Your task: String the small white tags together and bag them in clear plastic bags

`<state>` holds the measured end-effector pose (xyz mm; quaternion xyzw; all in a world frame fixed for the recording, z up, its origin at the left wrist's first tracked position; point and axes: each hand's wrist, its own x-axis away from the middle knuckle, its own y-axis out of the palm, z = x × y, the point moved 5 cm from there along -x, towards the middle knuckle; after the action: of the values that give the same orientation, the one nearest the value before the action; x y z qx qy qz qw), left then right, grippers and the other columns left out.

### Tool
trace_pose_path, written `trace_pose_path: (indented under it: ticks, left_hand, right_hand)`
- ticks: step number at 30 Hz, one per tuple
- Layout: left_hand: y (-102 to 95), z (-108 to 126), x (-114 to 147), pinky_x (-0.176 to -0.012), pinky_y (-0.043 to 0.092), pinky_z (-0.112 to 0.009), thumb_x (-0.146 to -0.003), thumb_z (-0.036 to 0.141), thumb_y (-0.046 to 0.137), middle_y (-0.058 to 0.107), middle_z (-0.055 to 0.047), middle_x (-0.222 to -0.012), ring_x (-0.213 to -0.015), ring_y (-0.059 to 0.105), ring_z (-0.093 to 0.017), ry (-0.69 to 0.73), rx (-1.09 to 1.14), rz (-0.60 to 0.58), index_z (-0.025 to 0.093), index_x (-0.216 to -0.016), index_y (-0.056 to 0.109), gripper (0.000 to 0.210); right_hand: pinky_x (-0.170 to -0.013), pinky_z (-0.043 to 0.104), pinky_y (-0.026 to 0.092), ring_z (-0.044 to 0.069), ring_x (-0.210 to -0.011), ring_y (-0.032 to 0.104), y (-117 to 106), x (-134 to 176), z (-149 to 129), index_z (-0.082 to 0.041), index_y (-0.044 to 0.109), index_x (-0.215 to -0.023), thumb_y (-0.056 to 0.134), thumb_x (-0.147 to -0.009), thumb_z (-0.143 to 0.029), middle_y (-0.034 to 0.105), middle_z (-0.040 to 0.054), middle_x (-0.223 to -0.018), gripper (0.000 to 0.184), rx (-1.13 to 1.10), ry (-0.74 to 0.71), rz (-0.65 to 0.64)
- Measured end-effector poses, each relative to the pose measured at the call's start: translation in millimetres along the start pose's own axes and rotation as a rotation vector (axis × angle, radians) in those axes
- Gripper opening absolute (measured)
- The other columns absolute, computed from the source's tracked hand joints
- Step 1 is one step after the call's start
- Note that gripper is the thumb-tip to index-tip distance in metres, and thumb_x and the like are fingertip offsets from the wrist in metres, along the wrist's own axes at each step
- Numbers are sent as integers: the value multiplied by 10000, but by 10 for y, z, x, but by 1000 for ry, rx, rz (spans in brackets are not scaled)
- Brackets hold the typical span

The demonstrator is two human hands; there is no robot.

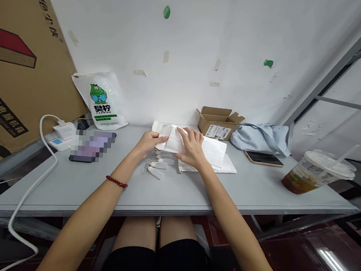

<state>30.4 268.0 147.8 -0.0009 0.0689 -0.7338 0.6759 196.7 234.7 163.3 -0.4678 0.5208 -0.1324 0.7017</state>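
My left hand point(150, 143) pinches the left end of a white padded envelope point(176, 140), thumb on top. Across the same envelope lies my right hand point(192, 147), its fingers bent over the upper face and gripping it. Further white bubble mailers point(214, 151) lie stacked on the table to the right, partly hidden by my right hand. Just below my hands are several small clear tubes point(159, 165) with thin loops at their left ends. The envelope and my hands cover some of them. Whether anything is inside the envelope does not show.
An open cardboard box point(217, 124) stands against the wall beside a light blue cloth bag point(261, 137). Right lie a phone point(263, 159) and a cup of drink point(314, 174). Left are a blurred phone point(92, 147), a white charger point(64, 131) with cable and a plastic bag point(103, 101).
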Motion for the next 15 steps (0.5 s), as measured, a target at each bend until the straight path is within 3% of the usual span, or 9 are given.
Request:
trace_pose_path:
  ticks: [6, 8, 12, 15]
  left_hand:
    - [-191, 28, -33, -440, 383, -225, -669, 419, 646, 611, -45, -585, -498, 528, -121, 26, -208, 116, 138, -595, 624, 292]
    - [-295, 22, -51, -426, 370, -217, -638, 353, 655, 624, -38, -594, -488, 519, -117, 18, -347, 122, 150, -609, 640, 205]
    - [-410, -81, -94, -430, 353, -226, -561, 270, 686, 575, 2, -489, -461, 503, -131, -79, -537, 26, 177, -669, 681, 143]
    - [-455, -144, -127, -452, 355, -247, -519, 246, 713, 529, 21, -407, -431, 492, -147, -102, -645, 73, 175, -702, 690, 198]
  right_hand:
    - [-968, 452, 247, 310, -1137, 352, -6, -7, 173, -176, 397, -1324, 606, -727, -417, 441, 140, -1242, 677, -76, 85, 137]
    - [-955, 439, 271, 303, -1127, 370, -1, -5, 258, -182, 430, -1285, 610, -732, -432, 451, 137, -1222, 633, -100, 130, 174]
    - [-925, 428, 307, 300, -1113, 395, 31, -2, 347, -207, 453, -1255, 608, -755, -445, 458, 131, -1209, 574, -105, 170, 173]
    - [-909, 422, 317, 297, -1099, 412, 53, -1, 347, -220, 479, -1239, 615, -773, -424, 471, 126, -1197, 526, -88, 172, 160]
